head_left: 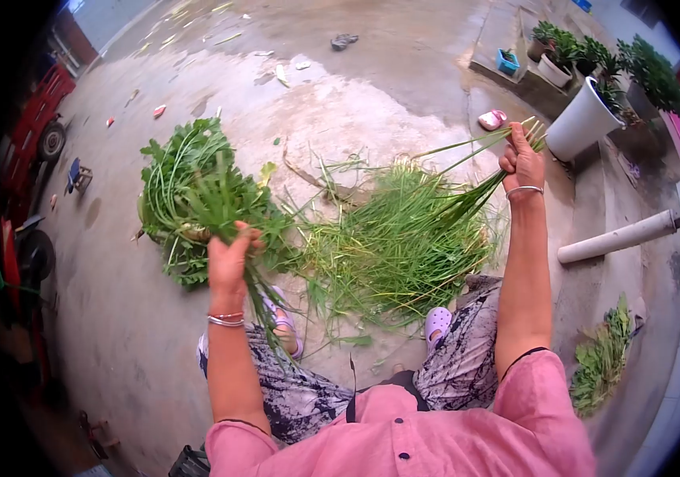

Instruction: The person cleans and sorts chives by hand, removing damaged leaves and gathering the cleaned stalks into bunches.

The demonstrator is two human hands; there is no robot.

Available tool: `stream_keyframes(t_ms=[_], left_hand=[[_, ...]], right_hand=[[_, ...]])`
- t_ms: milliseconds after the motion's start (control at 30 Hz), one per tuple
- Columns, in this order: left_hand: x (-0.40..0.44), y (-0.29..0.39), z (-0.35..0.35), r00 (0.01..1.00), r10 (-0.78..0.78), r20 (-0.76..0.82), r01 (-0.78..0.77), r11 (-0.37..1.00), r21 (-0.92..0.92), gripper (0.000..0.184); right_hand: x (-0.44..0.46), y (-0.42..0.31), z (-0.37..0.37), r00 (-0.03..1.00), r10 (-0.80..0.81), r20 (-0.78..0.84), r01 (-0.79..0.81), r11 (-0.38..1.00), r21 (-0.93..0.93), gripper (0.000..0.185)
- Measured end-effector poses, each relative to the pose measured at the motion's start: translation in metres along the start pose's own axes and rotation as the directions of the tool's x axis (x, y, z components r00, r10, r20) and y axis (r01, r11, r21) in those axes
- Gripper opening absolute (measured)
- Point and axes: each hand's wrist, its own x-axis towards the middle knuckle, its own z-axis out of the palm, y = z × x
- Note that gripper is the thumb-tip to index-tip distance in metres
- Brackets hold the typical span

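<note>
My right hand [523, 159], raised at the right, is closed round the pale ends of a bunch of chives [479, 191]. Their long thin leaves trail down toward a loose pile of chives [400, 242] on the ground between my feet. At the left, my left hand [233, 254] grips another bunch of long green leaves [217, 195], blurred at its upper part, with more leaves hanging below the fist. Behind that hand lies a heap of leafy greens [185, 159] with broad leaves and thin stems.
Purple clogs [438, 324] are on my feet beside the pile. Potted plants [559, 56] and a tall white planter [582, 123] stand at the right, near a white pipe [618, 248]. More greens [601, 358] lie lower right. A red cart [34, 119] stands at the left.
</note>
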Motion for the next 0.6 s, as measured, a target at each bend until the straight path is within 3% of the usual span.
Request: stream_keyframes(t_ms=[67,133,200,267,467,600], left_hand=[[0.002,0.004,-0.007,0.992,0.056,-0.114,-0.047,0.996,0.082,0.009],[0.002,0.01,-0.002,0.992,0.066,-0.112,-0.058,0.996,0.075,0.01],[0.001,0.009,0.001,0.989,0.072,-0.127,-0.064,0.996,0.07,0.011],[-0.001,0.004,0.015,0.999,0.0,0.041,-0.001,0.999,0.042,0.012],[-0.016,-0.008,0.06,0.95,-0.159,0.269,0.147,0.987,0.067,0.015],[-0.017,-0.016,0.073,0.915,-0.181,0.359,0.172,0.983,0.056,0.015]], right_hand=[[0.002,-0.006,-0.007,0.999,-0.041,-0.015,0.041,0.999,-0.02,0.011],[-0.004,-0.006,-0.002,0.993,-0.083,0.089,0.091,0.991,-0.093,0.01],[-0.015,0.008,0.009,0.989,-0.015,0.148,0.038,0.987,-0.153,0.011],[-0.037,0.023,0.03,0.969,0.071,0.237,-0.012,0.97,-0.243,0.013],[-0.087,0.058,0.07,0.852,0.315,0.418,-0.097,0.88,-0.465,0.015],[-0.115,0.064,0.09,0.773,0.428,0.468,-0.11,0.817,-0.566,0.018]])
